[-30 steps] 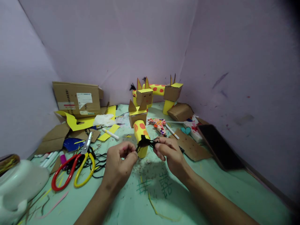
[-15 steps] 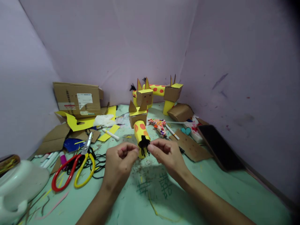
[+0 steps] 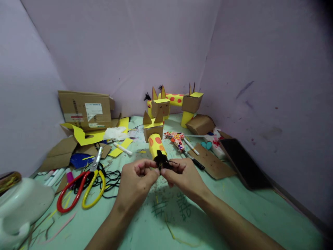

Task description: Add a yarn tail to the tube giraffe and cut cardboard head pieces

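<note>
My left hand (image 3: 135,182) and my right hand (image 3: 183,177) meet at the middle of the green table, both pinched on a small tuft of black yarn (image 3: 162,160). The tuft sits right in front of a yellow paper tube with orange spots (image 3: 155,144), which lies on the table with a cardboard box head with ears (image 3: 153,127) at its far end. Both hands' fingers are curled closed around the yarn.
Red-and-yellow scissors (image 3: 80,185) lie on loose black yarn (image 3: 111,178) at the left, beside markers (image 3: 56,175). Cardboard scraps (image 3: 61,151), yellow paper and a flattened box (image 3: 85,109) lie behind. Other giraffe figures (image 3: 177,100), a patterned glue gun (image 3: 177,139), a phone (image 3: 243,163) and a white object (image 3: 20,205) surround.
The hands have drawn closer together, bunching the black yarn into a tight tuft between the fingertips, and shifted slightly lower toward me.
</note>
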Available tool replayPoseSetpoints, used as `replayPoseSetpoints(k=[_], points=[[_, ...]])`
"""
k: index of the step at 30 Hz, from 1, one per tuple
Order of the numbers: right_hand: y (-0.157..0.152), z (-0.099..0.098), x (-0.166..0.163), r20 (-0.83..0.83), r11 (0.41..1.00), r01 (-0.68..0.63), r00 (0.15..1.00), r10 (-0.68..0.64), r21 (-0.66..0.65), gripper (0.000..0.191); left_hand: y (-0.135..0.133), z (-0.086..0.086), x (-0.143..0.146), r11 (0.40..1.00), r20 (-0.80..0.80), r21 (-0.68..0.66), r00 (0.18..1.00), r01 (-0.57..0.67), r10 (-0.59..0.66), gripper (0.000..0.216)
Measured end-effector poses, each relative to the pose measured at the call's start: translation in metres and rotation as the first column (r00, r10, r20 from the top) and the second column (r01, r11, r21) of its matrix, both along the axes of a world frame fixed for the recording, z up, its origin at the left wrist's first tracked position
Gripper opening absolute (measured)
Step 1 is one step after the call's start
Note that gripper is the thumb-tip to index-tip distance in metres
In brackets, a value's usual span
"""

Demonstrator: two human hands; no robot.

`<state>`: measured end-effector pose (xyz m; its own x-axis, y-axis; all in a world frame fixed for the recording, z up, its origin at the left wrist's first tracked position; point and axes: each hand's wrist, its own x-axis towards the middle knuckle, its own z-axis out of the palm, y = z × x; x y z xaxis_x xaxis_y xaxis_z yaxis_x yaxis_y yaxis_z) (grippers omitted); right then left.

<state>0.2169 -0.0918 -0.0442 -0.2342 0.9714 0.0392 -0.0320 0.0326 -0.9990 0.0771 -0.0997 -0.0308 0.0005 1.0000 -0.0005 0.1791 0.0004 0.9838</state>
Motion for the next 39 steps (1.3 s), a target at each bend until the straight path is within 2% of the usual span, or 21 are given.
replayPoseSetpoints(k=[6, 9, 15, 23, 30, 39], points=[[0.0005, 0.0015, -0.0006, 0.014, 1.000, 0.002, 1.000, -0.003, 0.003, 0.015, 0.0001, 0.0037, 0.0045, 0.999, 0.019, -0.023, 0.999, -0.030, 0.030, 0.018], [0.0016, -0.0005, -0.0003, -0.011, 0.998, 0.055, 0.998, -0.055, 0.036, 0.008, -0.0005, 0.0035, 0.0046, 0.999, 0.011, -0.043, 0.999, -0.032, 0.032, 0.019], [0.0028, -0.0044, -0.0006, 0.014, 0.995, 0.079, 0.997, -0.080, 0.056, 0.009, 0.0000, 0.0010, 0.0015, 0.999, -0.051, -0.042, 0.999, -0.014, 0.012, 0.019], [0.0037, -0.0062, -0.0033, 0.038, 0.991, 0.081, 0.996, -0.086, 0.107, 0.010, 0.0005, 0.0067, 0.0033, 0.998, -0.109, -0.053, 0.994, -0.039, 0.033, 0.019], [0.0059, -0.0071, -0.0071, -0.010, 0.991, 0.094, 0.996, -0.093, 0.093, 0.006, 0.0011, 0.0051, 0.0061, 0.999, -0.086, -0.009, 0.995, -0.041, 0.040, 0.014], [0.0048, -0.0053, -0.0055, 0.048, 0.990, 0.105, 0.993, -0.110, 0.096, 0.009, 0.0031, -0.0017, -0.0024, 0.997, -0.010, 0.069, 1.000, -0.022, 0.023, 0.013]])
